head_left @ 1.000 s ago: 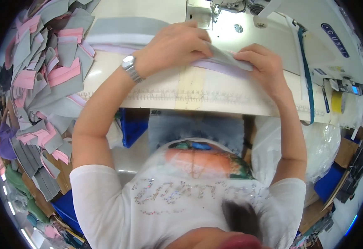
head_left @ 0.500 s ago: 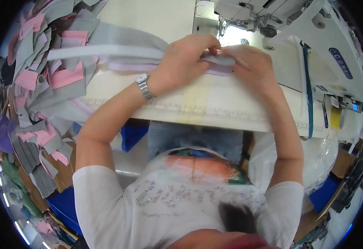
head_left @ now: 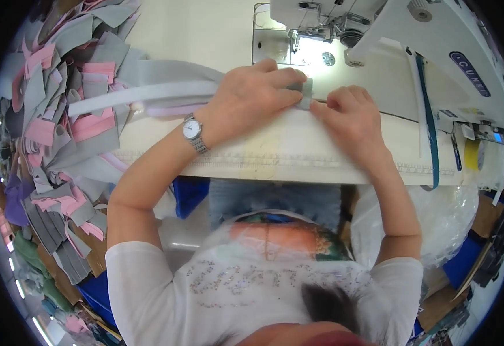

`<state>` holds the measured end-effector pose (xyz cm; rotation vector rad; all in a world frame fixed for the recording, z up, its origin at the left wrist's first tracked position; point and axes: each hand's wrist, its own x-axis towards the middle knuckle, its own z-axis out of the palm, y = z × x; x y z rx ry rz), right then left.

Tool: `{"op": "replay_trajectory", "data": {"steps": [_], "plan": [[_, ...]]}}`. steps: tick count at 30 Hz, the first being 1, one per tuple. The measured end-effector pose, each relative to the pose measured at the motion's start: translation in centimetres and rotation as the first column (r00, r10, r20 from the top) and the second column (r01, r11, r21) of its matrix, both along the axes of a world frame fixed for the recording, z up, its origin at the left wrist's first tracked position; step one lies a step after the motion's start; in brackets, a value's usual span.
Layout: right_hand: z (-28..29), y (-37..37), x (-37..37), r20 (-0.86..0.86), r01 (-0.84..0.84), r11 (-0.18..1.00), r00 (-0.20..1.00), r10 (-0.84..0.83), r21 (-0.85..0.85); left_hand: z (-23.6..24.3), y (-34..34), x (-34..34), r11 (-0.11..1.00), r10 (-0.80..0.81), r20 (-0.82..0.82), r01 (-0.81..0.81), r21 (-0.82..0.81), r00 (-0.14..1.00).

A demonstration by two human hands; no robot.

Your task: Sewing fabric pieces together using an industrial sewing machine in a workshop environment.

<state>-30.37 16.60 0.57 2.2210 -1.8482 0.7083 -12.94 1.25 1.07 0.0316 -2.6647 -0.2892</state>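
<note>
My left hand point(head_left: 257, 95), with a silver watch at the wrist, is closed over a grey fabric strip point(head_left: 177, 72). The strip's short end point(head_left: 306, 92) sticks out past the fingertips, just in front of the sewing machine's lit needle plate point(head_left: 275, 47). A pale band point(head_left: 142, 97) and a lilac layer point(head_left: 174, 110) run leftward from under the same hand. My right hand point(head_left: 353, 121) is beside the strip's end, fingers loosely bent and apart. Its nearest fingertip is at the fabric's corner; whether they touch, I cannot tell.
A heap of grey and pink fabric pieces point(head_left: 93, 121) covers the table's left side. The white sewing machine point(head_left: 436, 52) stands at the back right, with a dark teal band point(head_left: 428, 127) hanging near it. A ruler strip point(head_left: 263, 160) runs along the table's front edge.
My right hand has moved off the fabric's end, to the right and slightly nearer me. The strip now lies flatter, with its end edge showing. My left hand keeps its hold.
</note>
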Motion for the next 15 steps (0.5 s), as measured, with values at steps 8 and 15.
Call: {"op": "replay_trajectory", "data": {"steps": [8,15], "plan": [[0.2,-0.1,-0.1,0.009,-0.029,0.999,1.0,0.028,0.022,-1.5,0.0,-1.0,0.99,0.032,-0.106,-0.017,0.139,0.994],[0.1,-0.2,-0.2,-0.018,-0.013,1.0,1.0,0.014,0.024,-1.4,0.1,-0.8,0.99,-0.005,-0.134,0.024,0.138,0.991]]}}
